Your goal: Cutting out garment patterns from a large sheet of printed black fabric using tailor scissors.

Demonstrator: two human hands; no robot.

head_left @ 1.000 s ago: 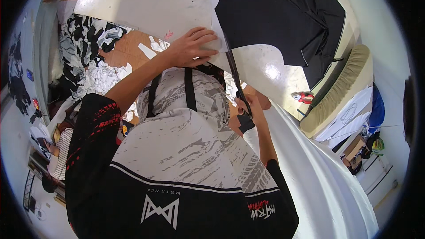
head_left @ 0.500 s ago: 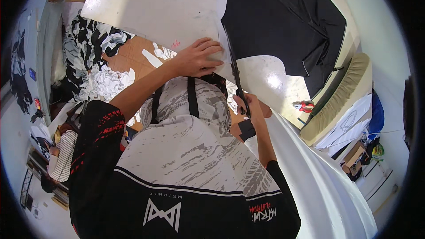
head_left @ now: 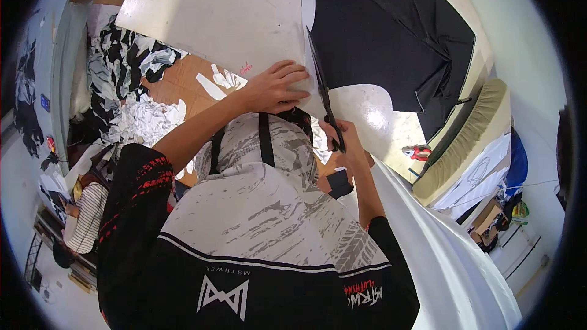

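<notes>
Sheet (head_left: 244, 18): pale, thin, semi-stiff, light; flat on bench (head_left: 379, 110) beside black fabric (head_left: 391, 36).
Left hand (head_left: 275, 88): spread grip, pressing sheet's edge.
Right hand (head_left: 348, 140): closed around scissors (head_left: 324, 95) handles.
Hold: flat palm near cut; likely flexes.

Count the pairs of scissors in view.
2: black scissors in the right hand, cutting at the black fabric; a red-handled pair lying right. Others may be hidden.

Cutting table (head_left: 391, 110), black fabric (head_left: 391, 43), white sheet (head_left: 226, 12)
</notes>
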